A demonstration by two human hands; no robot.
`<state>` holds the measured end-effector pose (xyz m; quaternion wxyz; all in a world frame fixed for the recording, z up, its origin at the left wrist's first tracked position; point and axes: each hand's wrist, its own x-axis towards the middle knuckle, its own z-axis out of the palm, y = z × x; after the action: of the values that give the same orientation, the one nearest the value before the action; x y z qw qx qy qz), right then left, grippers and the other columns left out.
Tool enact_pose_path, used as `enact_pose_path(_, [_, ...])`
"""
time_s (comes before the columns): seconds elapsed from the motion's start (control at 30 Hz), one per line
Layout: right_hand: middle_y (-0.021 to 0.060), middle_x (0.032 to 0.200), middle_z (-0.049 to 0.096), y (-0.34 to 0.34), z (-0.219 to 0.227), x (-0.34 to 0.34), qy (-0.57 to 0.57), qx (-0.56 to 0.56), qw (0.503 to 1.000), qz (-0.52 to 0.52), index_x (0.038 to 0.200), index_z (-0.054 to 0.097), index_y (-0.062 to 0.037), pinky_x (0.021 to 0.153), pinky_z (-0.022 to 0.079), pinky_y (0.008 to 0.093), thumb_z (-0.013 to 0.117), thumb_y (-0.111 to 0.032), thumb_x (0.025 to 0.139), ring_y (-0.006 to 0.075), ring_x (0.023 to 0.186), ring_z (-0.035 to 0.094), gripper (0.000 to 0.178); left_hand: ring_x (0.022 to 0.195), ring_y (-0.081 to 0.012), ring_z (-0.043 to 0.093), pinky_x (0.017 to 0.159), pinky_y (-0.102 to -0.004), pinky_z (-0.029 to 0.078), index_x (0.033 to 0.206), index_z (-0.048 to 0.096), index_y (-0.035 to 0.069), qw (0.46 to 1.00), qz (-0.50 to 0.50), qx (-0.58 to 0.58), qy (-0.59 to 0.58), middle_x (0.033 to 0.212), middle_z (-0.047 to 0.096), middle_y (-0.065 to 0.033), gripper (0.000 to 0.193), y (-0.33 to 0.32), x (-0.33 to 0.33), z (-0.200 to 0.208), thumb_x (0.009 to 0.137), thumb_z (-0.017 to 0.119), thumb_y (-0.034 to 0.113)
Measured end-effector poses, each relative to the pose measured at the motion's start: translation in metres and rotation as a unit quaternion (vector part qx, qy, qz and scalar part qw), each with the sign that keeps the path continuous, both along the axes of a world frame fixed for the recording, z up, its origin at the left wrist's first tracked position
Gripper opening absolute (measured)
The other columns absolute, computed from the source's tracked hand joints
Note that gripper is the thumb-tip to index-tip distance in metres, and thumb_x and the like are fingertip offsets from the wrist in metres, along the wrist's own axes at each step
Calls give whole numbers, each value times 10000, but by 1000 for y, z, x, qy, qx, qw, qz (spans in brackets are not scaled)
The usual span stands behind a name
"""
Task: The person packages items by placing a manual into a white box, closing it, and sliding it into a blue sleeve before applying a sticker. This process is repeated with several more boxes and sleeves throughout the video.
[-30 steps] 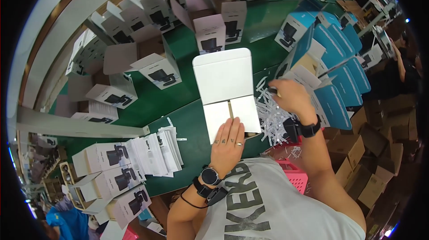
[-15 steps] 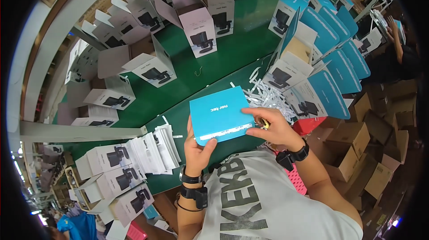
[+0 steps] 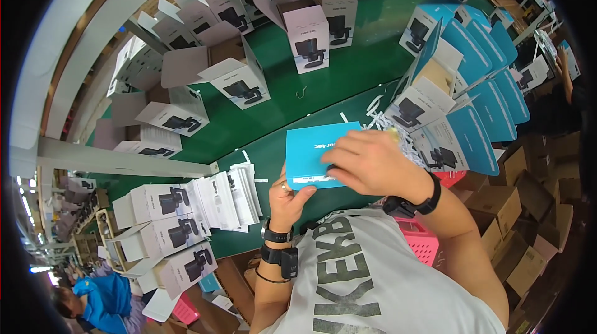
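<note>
A flat-topped, bright blue cardboard box [image 3: 305, 150] is held in front of the chest, above the near part of a dark green tabletop [image 3: 268, 163]; whether its underside is rested on the surface cannot be told. Its near left corner is gripped by the left hand [image 3: 286, 203]: the thumb is laid along the near edge, and the other fingers are clamped at the left side. The right hand [image 3: 370, 163] is placed over the right part of the blue top, with its fingers bent; whether anything is pinched between them cannot be told, since the fingertips are partly hidden.

Just beyond the right hand, a loose heap of shredded white paper strips [image 3: 411, 149] is partly covered by it. Well to the left, a stack of folded white paper sheets [image 3: 214, 200] is seen beside white printed cartons [image 3: 180, 231]. Farther back, an upright white carton [image 3: 308, 45] is left open. To the right, cartons with large blue flaps [image 3: 474, 138] are grouped together, and a pink perforated plastic basket [image 3: 420, 248] is partly hidden below.
</note>
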<state>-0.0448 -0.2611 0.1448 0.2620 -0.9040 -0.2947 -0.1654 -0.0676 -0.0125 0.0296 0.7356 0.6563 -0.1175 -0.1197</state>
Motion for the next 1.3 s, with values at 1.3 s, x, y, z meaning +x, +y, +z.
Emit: enact_pose_path(1.3, [24, 952, 662, 29, 19, 14, 103, -27, 989, 104, 1025, 709, -128, 662, 537, 415, 779, -157, 797, 275, 817, 694, 241, 1475, -358, 462, 1205, -483, 355, 1172, 770, 47, 995, -19, -13, -100, 1320, 714, -104, 320, 18, 6, 8, 865, 842, 103])
